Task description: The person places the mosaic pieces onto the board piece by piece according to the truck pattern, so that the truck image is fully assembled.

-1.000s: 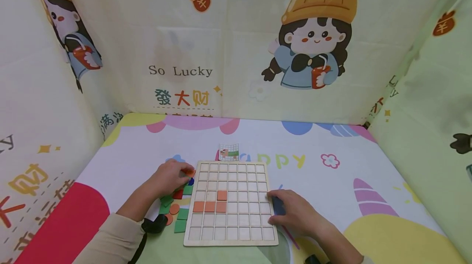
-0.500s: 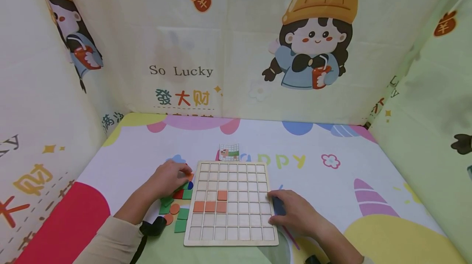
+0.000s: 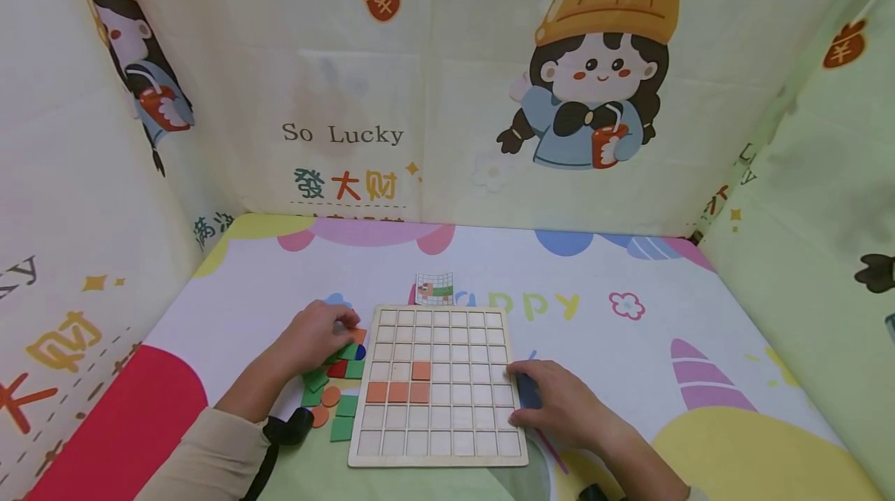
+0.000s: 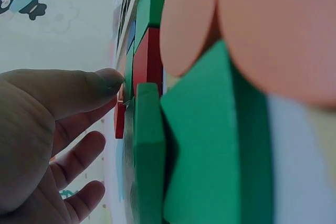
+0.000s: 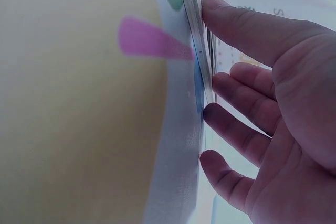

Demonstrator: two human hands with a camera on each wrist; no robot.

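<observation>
A wooden grid board (image 3: 464,417) lies on the table, with several orange square tiles (image 3: 398,392) in its left cells. My left hand (image 3: 318,336) is over the pile of loose pieces left of the board, its thumb and index fingertip close to an orange tile (image 3: 358,335) and a red piece (image 4: 119,120). No piece shows plainly between those fingertips in the left wrist view; its other fingers are loosely bent. My right hand (image 3: 559,400) touches the board's right edge with thumb and fingertips, the fingers spread in the right wrist view (image 5: 236,93).
Green square tiles (image 3: 342,429), orange round pieces (image 3: 331,396), a red tile (image 3: 338,369) and a blue piece (image 3: 360,352) lie along the board's left side. A small picture card (image 3: 435,289) with a grid pattern stands behind the board. Printed cloth walls (image 3: 461,198) enclose the table.
My left hand has drawn back slightly to the left, and more of the orange tile and blue piece shows beside it. My right hand and the board have stayed in place.
</observation>
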